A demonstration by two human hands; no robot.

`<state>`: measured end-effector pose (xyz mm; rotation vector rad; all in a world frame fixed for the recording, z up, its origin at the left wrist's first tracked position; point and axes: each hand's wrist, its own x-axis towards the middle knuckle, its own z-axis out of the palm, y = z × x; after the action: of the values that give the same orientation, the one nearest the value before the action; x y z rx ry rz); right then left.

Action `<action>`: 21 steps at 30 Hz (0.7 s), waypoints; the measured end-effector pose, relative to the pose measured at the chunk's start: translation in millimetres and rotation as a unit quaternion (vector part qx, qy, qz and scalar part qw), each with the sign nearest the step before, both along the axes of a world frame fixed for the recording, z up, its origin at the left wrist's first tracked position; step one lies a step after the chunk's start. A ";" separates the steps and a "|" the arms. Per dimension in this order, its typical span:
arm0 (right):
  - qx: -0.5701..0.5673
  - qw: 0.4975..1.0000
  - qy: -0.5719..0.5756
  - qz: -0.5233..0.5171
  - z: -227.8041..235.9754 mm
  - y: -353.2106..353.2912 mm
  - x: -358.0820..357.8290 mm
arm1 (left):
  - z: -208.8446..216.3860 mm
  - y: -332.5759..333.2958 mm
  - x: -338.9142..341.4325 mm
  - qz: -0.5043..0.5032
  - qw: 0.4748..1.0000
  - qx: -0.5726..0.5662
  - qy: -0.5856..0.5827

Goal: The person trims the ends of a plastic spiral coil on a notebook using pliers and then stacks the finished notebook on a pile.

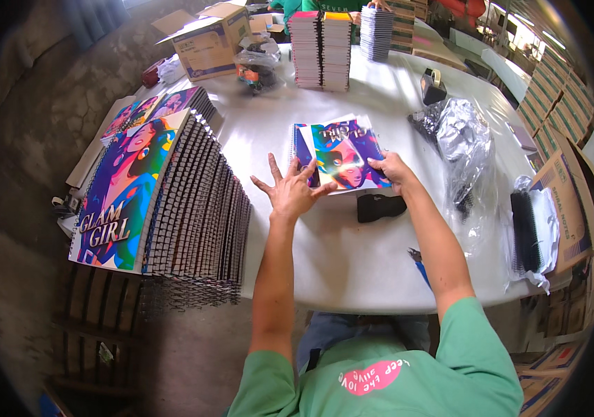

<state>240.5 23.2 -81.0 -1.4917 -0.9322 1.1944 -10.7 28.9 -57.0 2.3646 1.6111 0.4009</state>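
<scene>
Surface: white counter point(352, 257), bare concrete floor point(39, 90) | Notebook point(342, 156): counter middle | Hands: left hand point(291, 189) open, flat on notebook; right hand point(393, 169) gripping its edge | Hidden: bag point(465, 149) contents unclear

I'm at a packing workshop: stacks of spiral notebooks point(199, 208) crowd my white table point(352, 257), cardboard cartons point(210, 38) and a tape dispenser point(433, 85) standing around, bare concrete floor point(46, 104) below.
</scene>
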 end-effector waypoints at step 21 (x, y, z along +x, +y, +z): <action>0.199 0.976 -0.060 -0.066 7.9 -233.5 -47.1 | -52.1 -188.9 -4.3 -0.031 0.815 -0.039 -0.578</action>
<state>193.4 -210.3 -73.1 -1.2869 -1.0650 0.7727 -15.1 -160.0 -109.1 1.4639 0.8819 1.3696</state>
